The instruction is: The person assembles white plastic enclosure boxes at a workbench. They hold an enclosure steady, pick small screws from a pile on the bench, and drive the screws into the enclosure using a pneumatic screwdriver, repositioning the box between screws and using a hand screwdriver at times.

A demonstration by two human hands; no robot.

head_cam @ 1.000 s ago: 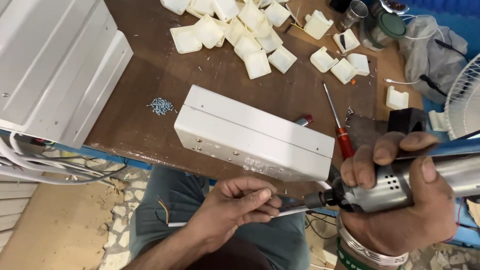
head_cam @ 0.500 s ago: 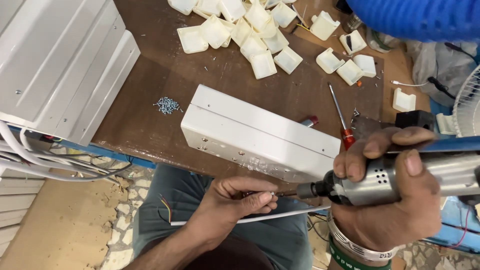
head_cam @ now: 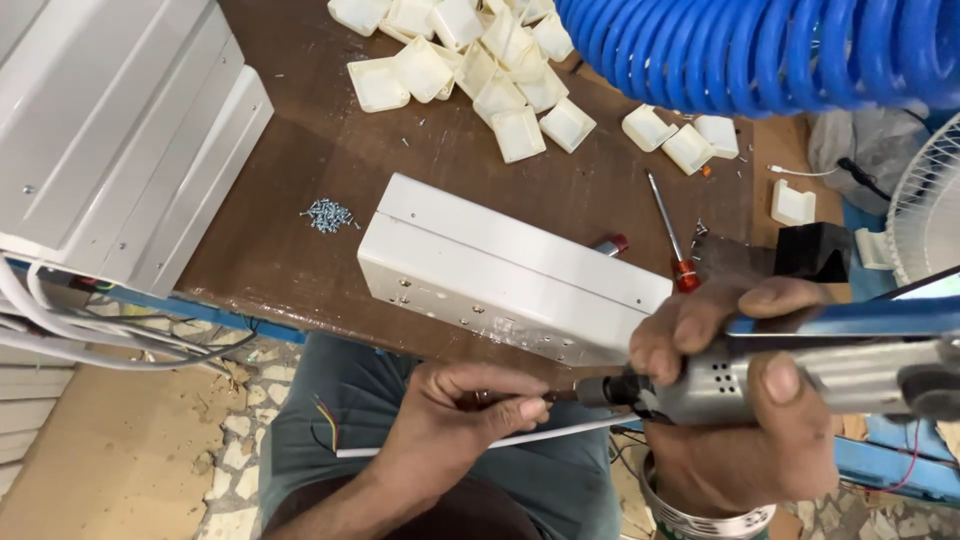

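A blue coiled air hose (head_cam: 760,50) is now hanging into view. The right hand (head_cam: 740,420) is gripping the pneumatic screwdriver (head_cam: 790,385), lying level, nose pointing left toward the left hand (head_cam: 450,420), which is pinching its bit (head_cam: 560,396) below the white box (head_cam: 500,270).

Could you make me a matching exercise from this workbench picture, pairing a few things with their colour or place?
Things:
1. coiled hose
2. screwdriver
3. loose screws
4. power driver

Descriptions:
A. small pile on the table left of the white box
B. gripped in the right hand, its tip pinched by the left hand
C. blue, hanging across the top
D. red handle, lying on the table behind the box

Pairs: 1-C, 2-D, 3-A, 4-B
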